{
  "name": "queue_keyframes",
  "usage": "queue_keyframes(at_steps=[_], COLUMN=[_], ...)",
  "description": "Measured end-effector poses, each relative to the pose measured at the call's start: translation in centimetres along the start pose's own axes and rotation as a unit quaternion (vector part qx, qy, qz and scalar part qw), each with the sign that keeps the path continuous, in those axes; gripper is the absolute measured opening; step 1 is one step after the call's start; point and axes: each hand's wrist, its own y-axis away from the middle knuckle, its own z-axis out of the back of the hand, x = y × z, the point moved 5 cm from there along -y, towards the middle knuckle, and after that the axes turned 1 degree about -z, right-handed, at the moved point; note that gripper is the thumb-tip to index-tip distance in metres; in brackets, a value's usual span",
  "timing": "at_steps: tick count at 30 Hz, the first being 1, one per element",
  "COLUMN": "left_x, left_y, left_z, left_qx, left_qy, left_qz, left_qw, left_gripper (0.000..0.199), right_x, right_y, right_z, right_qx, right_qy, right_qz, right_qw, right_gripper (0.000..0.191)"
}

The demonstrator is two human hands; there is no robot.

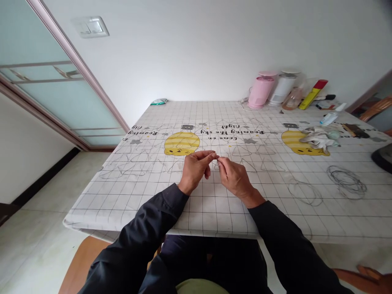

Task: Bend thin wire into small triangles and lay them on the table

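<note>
Strand (217, 158) mostly hidden, hard to make out; black object (384, 157) cut off at right edge. Strand sits between left hand (196, 167) and right hand (234, 176), both pinching it.

Checked tablecloth (214, 222), yellow bear prints, lettering upside down from this side. Far right, near wall: pink cylinder (260, 92), white cylinder (279, 92) just beside it, bottle with amber liquid (292, 101), tilted yellow box with red end (312, 96). Nearer: small nozzle bottle (332, 116), crumpled pale cloth (320, 139) partly over right-hand bear. Green packet (159, 101) at far left corner. Double switch (91, 27) on wall.
</note>
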Motion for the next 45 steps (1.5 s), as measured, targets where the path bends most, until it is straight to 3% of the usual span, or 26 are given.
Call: queue_keyframes(at_steps=[7,11,14,17,19,24,30,32,37,40,45], left_x=[0.1,0.5,-0.5,-1.9,-2.0,-1.1,1.0,1.1,-0.6,-1.3,-1.3], left_y=[0.4,0.5,0.6,0.8,0.5,0.1,0.4,0.6,1.1,1.4,1.5], left_z=[-0.3,-0.3,0.8,2.1,2.4,2.2,1.7,1.5,1.4,1.4,1.4], left_qx=[-0.059,-0.044,-0.075,-0.125,-0.117,-0.033,0.036,0.050,0.013,0.030,0.057], left_qy=[-0.043,-0.071,-0.137,-0.237,-0.293,-0.347,-0.273,-0.258,-0.329,-0.349,-0.382], left_qz=[-0.022,-0.019,-0.135,-0.296,-0.343,-0.356,-0.225,-0.205,-0.304,-0.355,-0.391], left_qw=[0.997,0.996,0.978,0.917,0.885,0.867,0.935,0.943,0.894,0.867,0.836], left_gripper=[0.026,0.029,0.034,0.029,0.030,0.032,0.032,0.035,0.045,0.055,0.026], right_x=[-0.5,-1.4,-2.3,-2.8,-2.9,-3.0,-3.7,-3.9,-3.8,-3.8,-3.8], right_y=[0.3,0.1,-0.3,-0.7,-0.8,-0.9,-1.2,-1.3,-1.3,-1.3,-1.3], right_z=[-1.1,-0.7,0.4,1.3,1.5,1.6,2.4,2.6,2.8,2.9,2.9], right_qx=[0.042,0.050,0.042,0.037,0.041,0.046,0.027,0.022,0.024,0.022,0.028], right_qy=[-0.074,-0.150,-0.219,-0.303,-0.343,-0.374,-0.378,-0.375,-0.378,-0.375,-0.381], right_qz=[-0.086,-0.177,-0.257,-0.310,-0.331,-0.342,-0.334,-0.334,-0.334,-0.333,-0.328], right_qw=[0.993,0.971,0.940,0.900,0.878,0.861,0.863,0.864,0.863,0.865,0.864], right_gripper=[0.013,0.013,0.016,0.019,0.022,0.028,0.027,0.027,0.028,0.026,0.024])
